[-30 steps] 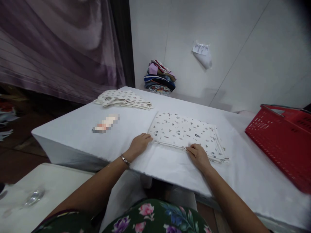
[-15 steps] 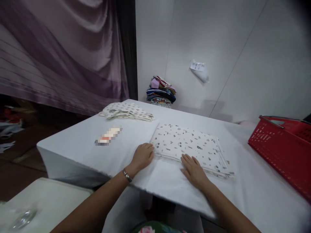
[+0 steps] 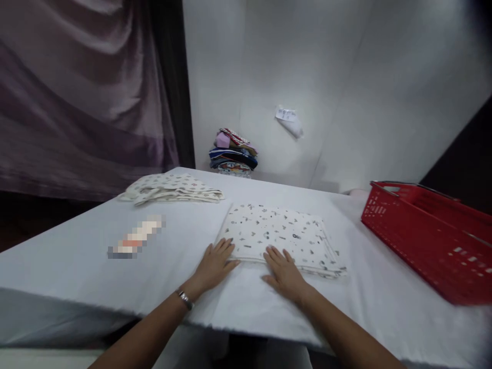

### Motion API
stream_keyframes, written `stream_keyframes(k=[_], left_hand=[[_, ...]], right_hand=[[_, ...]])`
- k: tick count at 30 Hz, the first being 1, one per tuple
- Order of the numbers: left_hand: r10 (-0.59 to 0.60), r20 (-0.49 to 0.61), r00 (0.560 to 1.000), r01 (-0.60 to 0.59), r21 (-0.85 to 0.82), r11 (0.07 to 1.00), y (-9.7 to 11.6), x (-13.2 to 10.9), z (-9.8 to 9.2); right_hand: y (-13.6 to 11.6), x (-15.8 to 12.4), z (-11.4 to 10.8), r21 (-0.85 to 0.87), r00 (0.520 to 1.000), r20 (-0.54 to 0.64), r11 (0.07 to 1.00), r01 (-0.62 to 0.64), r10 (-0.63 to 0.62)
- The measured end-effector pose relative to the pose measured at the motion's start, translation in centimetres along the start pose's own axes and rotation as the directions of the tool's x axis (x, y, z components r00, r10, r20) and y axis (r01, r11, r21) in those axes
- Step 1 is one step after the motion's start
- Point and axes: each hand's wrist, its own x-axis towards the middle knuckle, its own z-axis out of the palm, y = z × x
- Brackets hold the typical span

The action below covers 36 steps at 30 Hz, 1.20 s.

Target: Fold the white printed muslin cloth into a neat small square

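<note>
A white cloth with small dark and green prints lies folded into a flat rectangle on the white-covered table. My left hand, a metal band at its wrist, rests with fingers spread at the cloth's near left corner. Farther right, my right hand lies flat, its fingertips on the near edge of the same cloth. Both palms face down and neither hand grips anything. At the back left of the table is a loosely bunched cream printed cloth, apart from my hands.
A red plastic basket stands on the table's right side. On the left lies a blurred-out long item. Folded fabrics are stacked at the back by the wall, below a paper note. A purple curtain hangs at left.
The view has turned to the right, showing more of the basket. My left hand's fingers have spread, with its thumb now extended to the right. The folded cloth looks unchanged.
</note>
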Motion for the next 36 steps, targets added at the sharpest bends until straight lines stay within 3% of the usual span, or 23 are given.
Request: stream_keyframes(k=[6,8,10,12,14,16,20,23,24,26,28,29,36], left_hand=[[0.060,-0.121,0.991,-0.052,0.068,0.996,1.3,3.5,0.0],[0.090,-0.107,0.990,-0.080,0.091,0.993,1.0,4.4,0.8],[0.099,-0.083,0.992,-0.091,0.102,0.991,0.3,4.8,1.7],[0.097,-0.074,0.992,-0.089,0.109,0.990,-0.2,5.0,2.2],[0.100,-0.070,0.992,-0.092,0.118,0.989,-0.4,4.9,2.5],[0.110,-0.073,0.991,-0.100,0.124,0.987,-0.4,4.9,2.5],[0.119,-0.116,0.986,-0.105,0.125,0.987,-0.3,4.9,2.7],[0.119,-0.125,0.985,-0.101,0.140,0.985,-0.3,4.9,2.8],[0.119,-0.123,0.985,-0.101,0.148,0.984,-0.3,4.9,2.8],[0.119,-0.119,0.986,-0.099,0.162,0.982,-0.2,4.8,2.8],[0.122,-0.126,0.985,-0.100,0.165,0.981,-0.2,4.8,2.8],[0.124,-0.136,0.983,-0.102,0.162,0.981,-0.2,4.8,2.9],[0.133,-0.138,0.981,-0.107,0.183,0.977,-0.3,4.7,3.0]], right_hand=[[-0.3,0.3,-0.3,0.065,0.999,0.039,0.998,0.012,-0.014],[0.6,0.3,-1.5,0.106,0.999,0.051,0.994,-0.007,0.002],[2.7,-0.2,-2.9,0.108,0.994,0.028,0.988,-0.108,0.106],[5.7,-1.3,-4.1,0.059,0.948,-0.015,0.947,-0.316,0.318],[8.6,-2.6,-4.7,-0.006,0.859,-0.029,0.859,-0.512,0.512],[10.8,-3.7,-4.4,-0.062,0.805,-0.027,0.803,-0.593,0.592],[12.0,-4.3,-3.3,-0.088,0.816,-0.047,0.811,-0.578,0.576],[12.9,-3.9,-3.8,0.040,0.820,-0.101,0.826,-0.563,0.564],[13.5,-3.8,-4.2,0.117,0.795,-0.153,0.810,-0.575,0.587],[15.2,-3.6,-5.3,0.258,0.698,-0.262,0.745,-0.615,0.667],[17.0,-3.4,-6.3,0.324,0.597,-0.323,0.678,-0.659,0.735],[17.8,-3.1,-6.7,0.330,0.569,-0.327,0.656,-0.679,0.754],[20.4,-0.1,-6.8,0.357,0.463,-0.263,0.532,-0.768,0.846]])
